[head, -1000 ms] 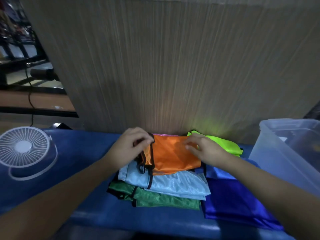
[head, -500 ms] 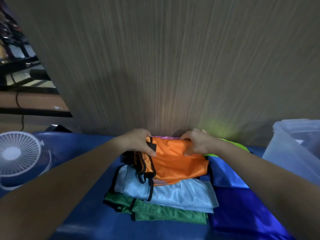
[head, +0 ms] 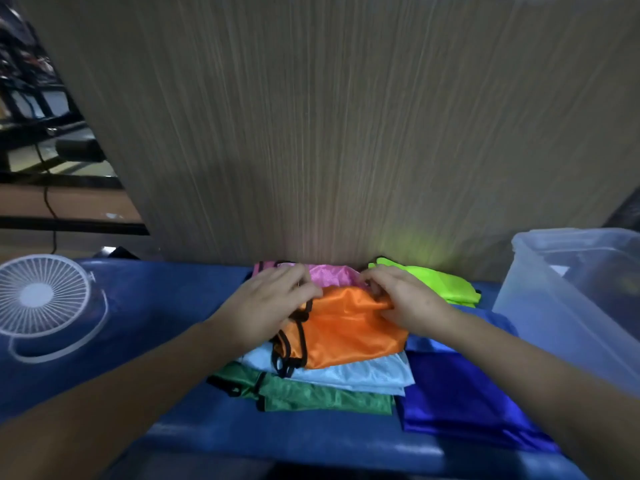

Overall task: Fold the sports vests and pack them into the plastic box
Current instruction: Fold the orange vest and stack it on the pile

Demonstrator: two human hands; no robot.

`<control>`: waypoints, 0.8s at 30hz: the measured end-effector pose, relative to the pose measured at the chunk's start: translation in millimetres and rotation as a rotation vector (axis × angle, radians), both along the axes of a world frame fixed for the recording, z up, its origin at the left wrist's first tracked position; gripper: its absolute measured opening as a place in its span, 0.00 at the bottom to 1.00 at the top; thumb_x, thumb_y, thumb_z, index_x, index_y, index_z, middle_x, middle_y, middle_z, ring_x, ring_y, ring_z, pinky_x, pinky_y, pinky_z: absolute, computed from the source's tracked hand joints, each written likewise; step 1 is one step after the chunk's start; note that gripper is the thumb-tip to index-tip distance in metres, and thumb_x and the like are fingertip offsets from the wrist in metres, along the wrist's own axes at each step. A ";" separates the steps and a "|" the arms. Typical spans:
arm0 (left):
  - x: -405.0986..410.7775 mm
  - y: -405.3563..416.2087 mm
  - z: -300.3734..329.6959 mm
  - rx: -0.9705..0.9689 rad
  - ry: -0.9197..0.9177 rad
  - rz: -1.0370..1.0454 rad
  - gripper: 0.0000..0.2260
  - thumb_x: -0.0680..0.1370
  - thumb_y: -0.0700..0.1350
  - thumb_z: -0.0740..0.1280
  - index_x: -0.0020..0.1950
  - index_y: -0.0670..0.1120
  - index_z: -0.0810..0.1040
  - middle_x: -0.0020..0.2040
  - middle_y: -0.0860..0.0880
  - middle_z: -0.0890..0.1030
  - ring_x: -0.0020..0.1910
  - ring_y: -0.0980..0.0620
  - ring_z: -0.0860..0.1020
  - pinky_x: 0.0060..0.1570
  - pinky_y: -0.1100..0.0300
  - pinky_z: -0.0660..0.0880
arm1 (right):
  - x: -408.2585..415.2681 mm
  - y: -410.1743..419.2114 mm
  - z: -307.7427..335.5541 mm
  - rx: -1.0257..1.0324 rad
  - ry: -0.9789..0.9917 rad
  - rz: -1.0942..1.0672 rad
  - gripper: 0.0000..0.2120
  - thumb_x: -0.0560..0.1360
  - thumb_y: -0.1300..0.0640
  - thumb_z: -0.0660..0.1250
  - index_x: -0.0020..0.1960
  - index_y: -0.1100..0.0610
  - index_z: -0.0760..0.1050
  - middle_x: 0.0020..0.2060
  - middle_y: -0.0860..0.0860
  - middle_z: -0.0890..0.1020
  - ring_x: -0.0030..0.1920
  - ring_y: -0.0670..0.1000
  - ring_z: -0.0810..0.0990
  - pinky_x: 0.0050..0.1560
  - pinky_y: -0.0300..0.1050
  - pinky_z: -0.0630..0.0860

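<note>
A folded orange vest [head: 349,329] tops a stack above a light blue vest [head: 363,374] and a green vest [head: 322,398]. My left hand [head: 268,306] grips the orange vest's far left edge by its black trim. My right hand [head: 401,301] pinches its far right edge. Behind them lies a pink vest [head: 329,275], and a neon green vest [head: 440,284] sits to the right. A dark blue vest [head: 460,407] is spread beside the stack. The clear plastic box [head: 540,306] stands at the right.
A white desk fan [head: 41,299] lies on the blue table cover [head: 149,313] at the left. A wooden panel [head: 346,133] rises right behind the vests. Dark furniture and a cable show beyond the panel's left side.
The pink vest behind the stack has come into sight. Both hands stay at the orange vest's far edge, and the view has shifted slightly left, showing more of the box.
</note>
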State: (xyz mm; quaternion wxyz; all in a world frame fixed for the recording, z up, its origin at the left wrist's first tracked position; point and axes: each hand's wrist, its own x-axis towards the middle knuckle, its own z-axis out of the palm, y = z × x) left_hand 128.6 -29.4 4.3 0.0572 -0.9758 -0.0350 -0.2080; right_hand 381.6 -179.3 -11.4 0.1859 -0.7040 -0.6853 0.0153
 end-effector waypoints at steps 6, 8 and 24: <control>-19.3 -23.9 -4.5 0.149 0.035 -0.177 0.14 0.77 0.39 0.65 0.59 0.54 0.78 0.50 0.51 0.74 0.48 0.51 0.73 0.48 0.58 0.70 | -7.3 -39.0 -11.5 0.043 -0.169 0.104 0.31 0.62 0.67 0.67 0.63 0.48 0.72 0.56 0.49 0.72 0.55 0.53 0.72 0.55 0.43 0.72; -26.0 -27.4 -6.8 0.129 0.096 -0.198 0.18 0.74 0.37 0.64 0.61 0.54 0.78 0.54 0.52 0.74 0.51 0.52 0.73 0.50 0.59 0.70 | -9.5 -45.7 -13.9 -0.005 -0.155 0.129 0.30 0.63 0.68 0.67 0.62 0.49 0.70 0.61 0.48 0.73 0.60 0.52 0.73 0.61 0.43 0.71; -6.0 15.0 2.5 -1.130 -0.028 0.323 0.10 0.75 0.49 0.76 0.52 0.50 0.80 0.48 0.52 0.85 0.47 0.57 0.83 0.50 0.58 0.77 | -15.0 -13.2 24.4 -0.014 0.753 -0.238 0.04 0.72 0.61 0.69 0.40 0.55 0.76 0.29 0.44 0.73 0.33 0.44 0.70 0.36 0.43 0.66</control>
